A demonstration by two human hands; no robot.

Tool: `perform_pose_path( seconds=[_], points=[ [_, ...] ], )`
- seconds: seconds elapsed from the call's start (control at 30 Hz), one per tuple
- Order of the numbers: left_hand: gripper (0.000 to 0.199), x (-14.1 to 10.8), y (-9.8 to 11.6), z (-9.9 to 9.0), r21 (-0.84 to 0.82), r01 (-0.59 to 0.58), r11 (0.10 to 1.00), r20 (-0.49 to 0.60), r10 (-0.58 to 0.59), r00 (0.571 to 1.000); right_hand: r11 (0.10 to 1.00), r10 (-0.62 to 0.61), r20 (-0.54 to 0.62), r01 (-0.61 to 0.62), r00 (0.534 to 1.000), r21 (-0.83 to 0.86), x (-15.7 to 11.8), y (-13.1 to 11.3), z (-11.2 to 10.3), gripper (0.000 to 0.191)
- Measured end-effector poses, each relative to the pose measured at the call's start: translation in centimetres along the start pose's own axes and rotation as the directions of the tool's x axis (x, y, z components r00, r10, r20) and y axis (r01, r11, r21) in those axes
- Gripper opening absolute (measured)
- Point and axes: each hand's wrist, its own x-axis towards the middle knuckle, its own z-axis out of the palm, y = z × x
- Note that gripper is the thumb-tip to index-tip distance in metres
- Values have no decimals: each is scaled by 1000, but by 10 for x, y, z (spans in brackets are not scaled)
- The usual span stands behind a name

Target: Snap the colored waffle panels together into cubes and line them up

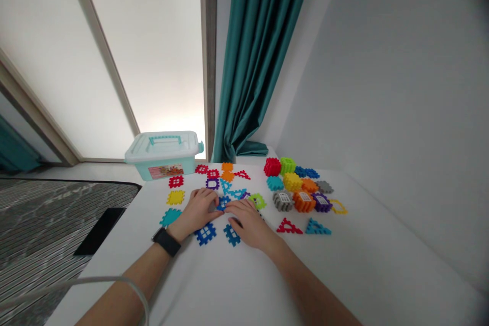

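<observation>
My left hand point(198, 210), with a dark watch on its wrist, has its fingers bent at the left side of a small blue window piece point(223, 202). From the right, my right hand point(246, 219) touches the same piece with its fingertips. Two more blue window pieces lie flat nearer to me, one point(205, 234) below my left hand and one point(232, 235) partly under my right hand. A teal square point(170, 217) is beside my left wrist. The lime piece point(257, 200) lies just beyond my right hand, next to light blue triangles point(237, 193).
On the white table point(229, 290), a lidded teal box point(168, 158) stands at the back left. Stacks of coloured pieces point(304, 201) stand to the right, with a red triangle point(289, 226) and a blue triangle point(318, 227) in front. A pale cable point(114, 279) crosses the lower left.
</observation>
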Motion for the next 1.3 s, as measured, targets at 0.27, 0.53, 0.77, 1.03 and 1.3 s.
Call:
perform_pose_path(
  seconds=[0.27, 0.53, 0.77, 1.03, 1.3],
  points=[
    [24, -3, -5, -2, 3, -104, 995, -73, 104, 992, 998, 36, -135, -30, 990, 50, -5, 11, -1, 34],
    [24, -6, 2, -10, -76, -322, 944, -302, 286, 909, 984, 155, -144, -140, 977, 110, -9, 17, -5, 64],
    [22, -7, 11, -19, 36, -418, 908, -297, 409, 862, 986, 110, -184, -85, 977, 140, -8, 18, -7, 64],
    [20, -5, 12, -9, 44, -421, 906, -324, 411, 852, 998, 8, -197, 6, 980, 67, -10, 18, -13, 55],
    [50, -8, 11, -9, 24, -289, 957, -279, 284, 917, 993, 36, -214, -12, 976, 115, -10, 11, -15, 58]
  ],
)
